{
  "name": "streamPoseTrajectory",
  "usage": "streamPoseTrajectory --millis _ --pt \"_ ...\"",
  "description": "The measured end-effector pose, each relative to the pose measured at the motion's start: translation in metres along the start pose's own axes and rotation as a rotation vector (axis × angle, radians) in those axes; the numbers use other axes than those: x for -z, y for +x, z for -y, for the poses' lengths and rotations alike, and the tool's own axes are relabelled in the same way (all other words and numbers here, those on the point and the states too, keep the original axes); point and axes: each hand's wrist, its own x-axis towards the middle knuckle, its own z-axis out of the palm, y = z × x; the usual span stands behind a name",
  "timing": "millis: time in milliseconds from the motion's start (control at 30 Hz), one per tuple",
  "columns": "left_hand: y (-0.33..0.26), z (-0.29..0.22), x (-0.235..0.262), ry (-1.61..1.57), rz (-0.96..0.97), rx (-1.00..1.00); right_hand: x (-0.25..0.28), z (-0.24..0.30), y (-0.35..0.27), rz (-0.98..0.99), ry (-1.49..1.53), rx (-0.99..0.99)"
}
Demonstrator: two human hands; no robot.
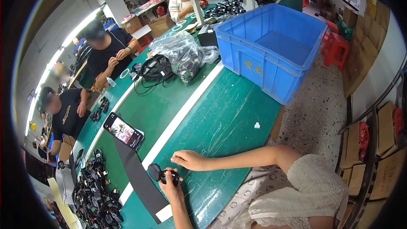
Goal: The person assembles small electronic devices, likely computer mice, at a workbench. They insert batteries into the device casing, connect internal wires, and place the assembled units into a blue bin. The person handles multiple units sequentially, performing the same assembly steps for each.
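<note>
Green tabletop [220, 123], white stripe running from 7 to 1 o'clock. Both hands low in frame, near 6 o'clock, close together over the tabletop edge. Left hand [171, 186] comes up from the bottom edge, fingers wrapped around a small black part [163, 174]; the part has a rounded end pointing to 10 o'clock. Right hand [188, 160] reaches in from 3 o'clock, fingers curled and pinched just above the part; cannot tell whether it touches it. Black strip [137, 171] lies on the tabletop just left of the hands, a white tab at its lower end. Phone [123, 130] with lit screen rests at the strip's upper end, at 10 o'clock from the hands. Heap of black parts [96, 195] at 8 o'clock. Blue crate [271, 46] at 1 o'clock, overhanging the tabletop edge. Clear bag [184, 55] and black cables [154, 70] at 12 o'clock. Small white bit [257, 125] near the right edge. Other people seated along the far left side.
</note>
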Motion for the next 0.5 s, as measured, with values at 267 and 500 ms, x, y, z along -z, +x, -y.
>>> streamPoseTrajectory --millis 267,500 --pt "0.000 0.002 0.003 0.000 0.001 -0.034 -0.001 -0.005 0.002 0.008 -0.025 -0.012" --pt "0.003 0.007 0.015 0.051 0.045 -0.040 -0.010 -0.009 0.001 -0.028 -0.033 -0.009"
